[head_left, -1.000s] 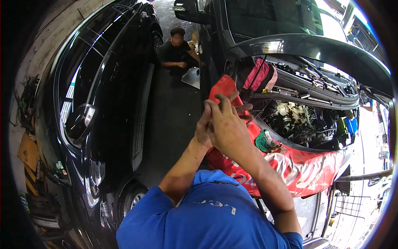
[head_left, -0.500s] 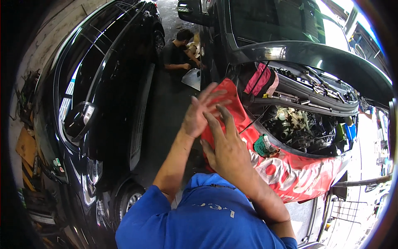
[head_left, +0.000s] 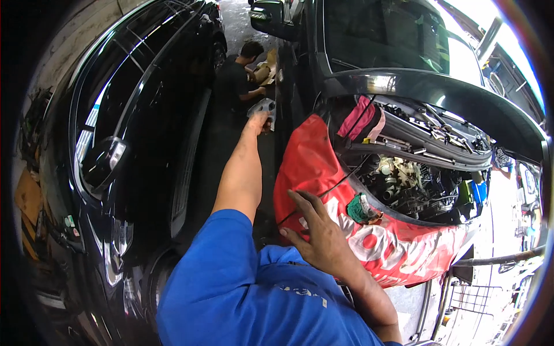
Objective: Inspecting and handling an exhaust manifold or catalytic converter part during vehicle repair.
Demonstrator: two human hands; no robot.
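Note:
My left arm stretches forward between the two vehicles. At its end my left hand [head_left: 258, 120] is closed at the near edge of a silver-grey sheet-like piece [head_left: 263, 106], its fingers bent and partly hidden. Close to my body, my right hand [head_left: 322, 239] holds nothing, fingers apart, over the edge of a red fender cover [head_left: 306, 153] with white printing. A crumpled green rag [head_left: 360, 209] lies on that cover, beyond my right fingers.
A person in dark clothes [head_left: 234, 75] sits low beside the vehicle ahead. A black car [head_left: 156, 115] borders the left. At right, the raised hood [head_left: 415, 83] stands over an engine bay [head_left: 412, 181], with several wrenches and sockets [head_left: 444, 130] along its far edge.
My left hand has gone forward, away from my right hand, to the silver-grey piece. My right hand has dropped back toward my body. The seated person's arms have shifted.

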